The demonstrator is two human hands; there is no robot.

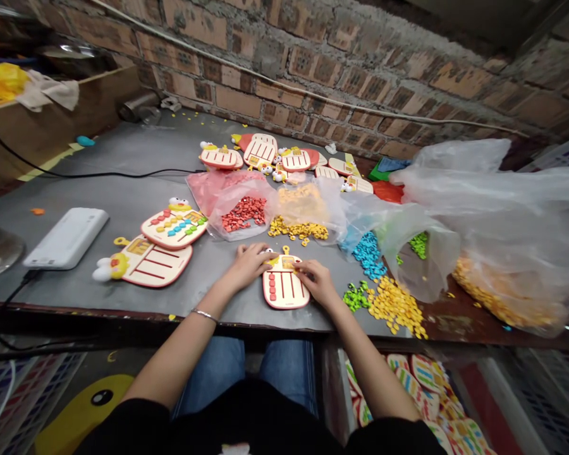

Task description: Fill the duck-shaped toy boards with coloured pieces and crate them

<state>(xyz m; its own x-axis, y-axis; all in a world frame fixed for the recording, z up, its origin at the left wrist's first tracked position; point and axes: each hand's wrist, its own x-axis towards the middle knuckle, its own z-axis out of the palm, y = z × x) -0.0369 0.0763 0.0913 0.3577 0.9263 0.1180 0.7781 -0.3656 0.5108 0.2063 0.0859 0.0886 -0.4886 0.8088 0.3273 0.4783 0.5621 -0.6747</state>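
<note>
A cream toy counting board (287, 292) with a red edge lies flat on the grey table in front of me. Red beads (272, 286) line its leftmost slot, and its other slots are bare. My left hand (252, 262) grips the board's upper left corner, by the yellow duck-like head. At the upper right of the board, my right hand (317, 281) has its fingertips pinched together; whatever they hold is too small to make out. Loose yellow beads (396, 304), green beads (356, 296) and blue beads (368, 256) lie to the right.
Bags of red beads (244, 213) and yellow beads (298, 227) sit beyond the board. Two more boards (157, 260) overlap at left, near a white power bank (67, 239). Several boards (260, 151) lie by the brick wall. A large clear bag (507, 253) stands at right.
</note>
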